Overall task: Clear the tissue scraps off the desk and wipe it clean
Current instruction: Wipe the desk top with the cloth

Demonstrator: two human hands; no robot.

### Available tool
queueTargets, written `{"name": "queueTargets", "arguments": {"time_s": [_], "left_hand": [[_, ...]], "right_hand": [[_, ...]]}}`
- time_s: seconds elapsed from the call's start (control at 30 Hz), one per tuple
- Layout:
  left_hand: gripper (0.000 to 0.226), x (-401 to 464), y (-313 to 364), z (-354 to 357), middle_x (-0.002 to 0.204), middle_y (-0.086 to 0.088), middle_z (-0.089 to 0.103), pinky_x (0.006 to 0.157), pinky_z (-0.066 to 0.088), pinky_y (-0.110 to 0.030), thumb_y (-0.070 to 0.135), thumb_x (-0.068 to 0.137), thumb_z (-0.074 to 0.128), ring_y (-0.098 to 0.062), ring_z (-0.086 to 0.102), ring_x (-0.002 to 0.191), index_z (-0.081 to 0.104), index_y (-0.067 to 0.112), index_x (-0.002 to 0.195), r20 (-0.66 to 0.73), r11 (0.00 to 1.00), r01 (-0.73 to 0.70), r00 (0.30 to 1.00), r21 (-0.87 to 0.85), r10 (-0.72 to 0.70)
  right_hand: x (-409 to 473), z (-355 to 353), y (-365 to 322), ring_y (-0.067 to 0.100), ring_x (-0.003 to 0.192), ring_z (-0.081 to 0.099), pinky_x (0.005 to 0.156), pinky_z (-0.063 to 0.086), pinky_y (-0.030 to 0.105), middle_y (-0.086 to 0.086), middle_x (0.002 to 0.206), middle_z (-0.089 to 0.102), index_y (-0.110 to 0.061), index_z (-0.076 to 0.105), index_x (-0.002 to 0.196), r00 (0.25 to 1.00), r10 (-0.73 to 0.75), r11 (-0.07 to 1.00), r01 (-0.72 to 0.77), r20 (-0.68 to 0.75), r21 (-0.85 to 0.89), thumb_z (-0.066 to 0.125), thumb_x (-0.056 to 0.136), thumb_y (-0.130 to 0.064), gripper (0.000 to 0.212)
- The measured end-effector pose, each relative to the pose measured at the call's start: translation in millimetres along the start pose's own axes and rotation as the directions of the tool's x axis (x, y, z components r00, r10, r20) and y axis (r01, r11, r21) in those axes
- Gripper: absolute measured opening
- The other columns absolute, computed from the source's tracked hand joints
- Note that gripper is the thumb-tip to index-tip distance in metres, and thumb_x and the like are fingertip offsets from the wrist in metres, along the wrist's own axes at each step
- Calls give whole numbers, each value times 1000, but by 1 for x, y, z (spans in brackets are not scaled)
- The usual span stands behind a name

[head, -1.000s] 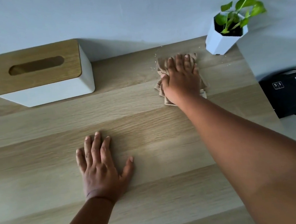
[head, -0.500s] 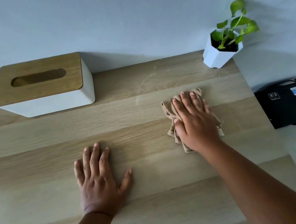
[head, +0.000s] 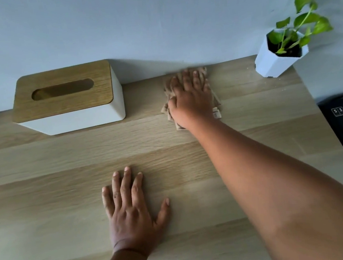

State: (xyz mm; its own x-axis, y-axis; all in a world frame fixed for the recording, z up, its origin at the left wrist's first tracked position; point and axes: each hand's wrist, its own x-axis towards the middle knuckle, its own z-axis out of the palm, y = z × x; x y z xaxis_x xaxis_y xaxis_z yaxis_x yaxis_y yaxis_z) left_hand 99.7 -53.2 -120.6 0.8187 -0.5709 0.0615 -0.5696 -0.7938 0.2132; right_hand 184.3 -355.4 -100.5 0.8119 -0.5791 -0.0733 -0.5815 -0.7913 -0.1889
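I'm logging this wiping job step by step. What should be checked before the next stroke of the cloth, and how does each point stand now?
1. Right hand flat on the cloth: ok.
2. Left hand flat on the desk, out of the cloth's way: ok.
3. Gap between the cloth and the tissue box: ok.
4. Gap between the cloth and the plant pot: ok.
5. Back strip near the pot free of specks: not ok, pale specks show.
6. Scraps under the cloth: cannot tell.

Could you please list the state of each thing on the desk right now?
Beige wiping cloth: crumpled, pressed flat under right hand.
Right hand: fingers straight, pressing cloth.
Left hand: flat on light wooden desk.
White tissue box with wooden lid: upright, closed.
White potted plant: upright.
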Motion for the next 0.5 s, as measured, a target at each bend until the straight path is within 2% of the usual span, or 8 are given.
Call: {"name": "queueTargets", "arguments": {"time_s": [0.17, 0.27, 0.4, 0.5], "left_hand": [[90, 0, 0, 0, 166, -12, 31, 123, 17, -64, 72, 81, 52, -31, 16, 159, 50, 10, 147, 14, 1000, 6, 1000, 10, -6], [90, 0, -2, 0, 167, -11, 30, 123, 16, -63, 72, 81, 53, -30, 15, 159, 50, 11, 148, 19, 1000, 8, 1000, 6, -8], [91, 0, -1, 0, 167, -10, 30, 124, 15, -63, 72, 81, 52, -30, 14, 159, 49, 11, 148, 24, 1000, 17, 1000, -3, -17], [90, -1, -2, 1, 168, -9, 29, 124, 15, -63, 72, 81, 53, -30, 14, 159, 48, 12, 148, 19, 1000, 16, 1000, -6, -16]], "right_hand": [[-68, 10, 6, 32, 159, 8, 126, 12, 56, 6, 172, 17, -27, 32, 160, 956, -291, 955, 293, 42, -43, 28, 98, -51, 66], [-105, 13, 42, 29, 159, 15, 126, 16, 54, 2, 171, 23, -28, 36, 159, 936, -351, 932, 351, 9, -88, 33, 100, -58, 66], [-119, 6, 94, 30, 159, 14, 125, 17, 56, 1, 172, 20, -30, 34, 159, 976, -219, 971, 217, -9, -105, 36, 95, -69, 75], [-96, 0, 100, 33, 158, 13, 124, 16, 61, 3, 172, 16, -30, 30, 160, 999, -42, 991, 41, -2, -131, 30, 94, -63, 74]]}}
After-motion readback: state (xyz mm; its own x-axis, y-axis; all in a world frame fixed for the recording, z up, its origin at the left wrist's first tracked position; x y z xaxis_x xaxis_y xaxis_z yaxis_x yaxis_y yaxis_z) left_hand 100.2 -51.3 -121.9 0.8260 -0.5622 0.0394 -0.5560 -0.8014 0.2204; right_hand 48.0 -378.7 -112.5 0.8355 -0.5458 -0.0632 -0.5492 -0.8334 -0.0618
